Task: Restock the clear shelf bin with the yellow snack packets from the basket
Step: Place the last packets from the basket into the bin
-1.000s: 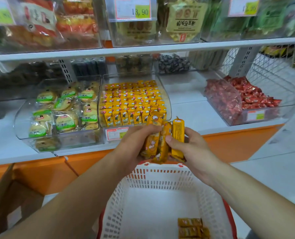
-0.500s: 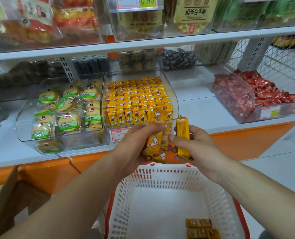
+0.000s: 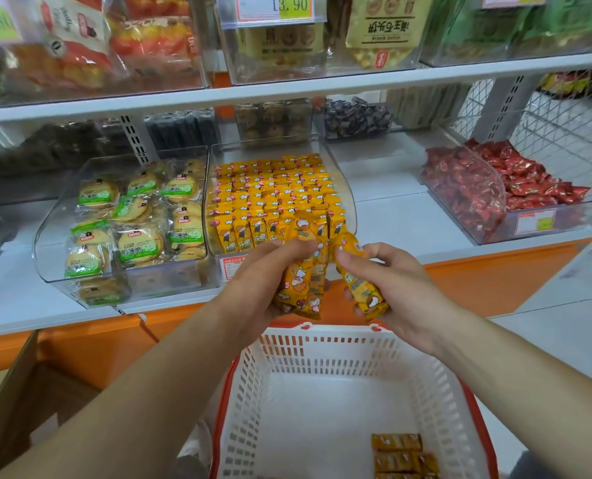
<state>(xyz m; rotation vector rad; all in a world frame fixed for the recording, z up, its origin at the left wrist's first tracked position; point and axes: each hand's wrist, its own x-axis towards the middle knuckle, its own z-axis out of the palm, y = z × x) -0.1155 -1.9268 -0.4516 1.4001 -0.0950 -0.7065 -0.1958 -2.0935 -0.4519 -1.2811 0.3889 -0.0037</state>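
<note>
Above basket [image 3: 325, 344]: left hand [image 3: 263, 281] grips yellow snack packets [image 3: 305, 271]; right hand [image 3: 396, 281] pinches one packet [image 3: 360, 288].

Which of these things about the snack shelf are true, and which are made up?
1. The left hand and right hand both hold yellow snack packets. True.
2. The white basket is full to the top. False: only a few packets lie in one corner.
3. The red packets lie in a bin to the right of the clear shelf bin. True.
4. The price tag says 20.00. False: it says 13.90.
</note>
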